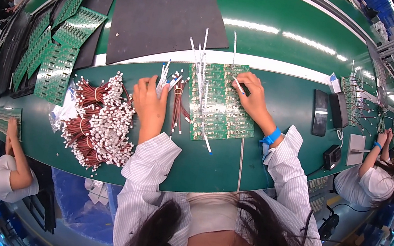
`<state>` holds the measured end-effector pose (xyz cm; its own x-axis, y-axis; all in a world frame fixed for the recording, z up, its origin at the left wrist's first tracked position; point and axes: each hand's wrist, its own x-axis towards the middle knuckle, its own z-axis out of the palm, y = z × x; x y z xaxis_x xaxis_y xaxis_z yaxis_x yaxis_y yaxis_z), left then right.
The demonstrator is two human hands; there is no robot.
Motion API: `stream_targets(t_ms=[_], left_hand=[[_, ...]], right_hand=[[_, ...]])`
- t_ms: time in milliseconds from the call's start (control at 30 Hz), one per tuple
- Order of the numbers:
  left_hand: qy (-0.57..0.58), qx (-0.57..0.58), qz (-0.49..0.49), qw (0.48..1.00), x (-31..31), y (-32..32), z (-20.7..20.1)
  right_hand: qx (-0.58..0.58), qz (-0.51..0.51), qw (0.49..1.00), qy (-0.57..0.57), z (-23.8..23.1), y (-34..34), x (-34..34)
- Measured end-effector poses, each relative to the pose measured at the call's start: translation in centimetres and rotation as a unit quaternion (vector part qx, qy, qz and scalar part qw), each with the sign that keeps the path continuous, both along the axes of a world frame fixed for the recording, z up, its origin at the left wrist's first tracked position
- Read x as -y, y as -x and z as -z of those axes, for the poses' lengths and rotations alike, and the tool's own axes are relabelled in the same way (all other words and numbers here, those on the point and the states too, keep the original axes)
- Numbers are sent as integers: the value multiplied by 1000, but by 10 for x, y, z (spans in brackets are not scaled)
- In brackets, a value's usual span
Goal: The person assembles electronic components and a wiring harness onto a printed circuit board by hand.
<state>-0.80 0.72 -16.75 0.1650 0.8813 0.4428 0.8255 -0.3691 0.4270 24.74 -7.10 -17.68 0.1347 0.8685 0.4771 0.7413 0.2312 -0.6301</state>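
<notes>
In front of me lies a green circuit board panel (219,103) with rows of small parts. Several white flat ribbon cables (201,81) stand up from its left part, and one with a blue tip hangs over its near edge. My right hand (252,95) pinches a white flat cable (237,85) above the panel's right side. Left of the panel, my left hand (150,102) is closed around a bunch of white flat cables (163,75) with blue tips. Beside it lies a tied bundle of dark red wires (178,100) with white connectors.
A large heap of dark red wire bundles (99,119) sits at left. More green panels (57,70) lean behind it. A dark mat (167,13) lies at the back. At right are a black tray (320,112) and a small black box (332,156). Co-workers sit on both sides.
</notes>
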Motion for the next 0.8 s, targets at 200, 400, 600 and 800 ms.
stream_targets(t_ms=[200, 400, 600, 800], left_hand=[[16, -6, 15, 1000, 2, 2, -6], [22, -1, 26, 999, 0, 7, -5], [13, 4, 30, 999, 1, 5, -7], [5, -1, 36, 999, 0, 6, -3]], right_hand=[[-10, -1, 1000, -18, 2, 0, 1], [3, 1, 1000, -22, -2, 0, 1], [17, -6, 1000, -17, -4, 0, 2], [58, -1, 998, -34, -6, 1, 2]])
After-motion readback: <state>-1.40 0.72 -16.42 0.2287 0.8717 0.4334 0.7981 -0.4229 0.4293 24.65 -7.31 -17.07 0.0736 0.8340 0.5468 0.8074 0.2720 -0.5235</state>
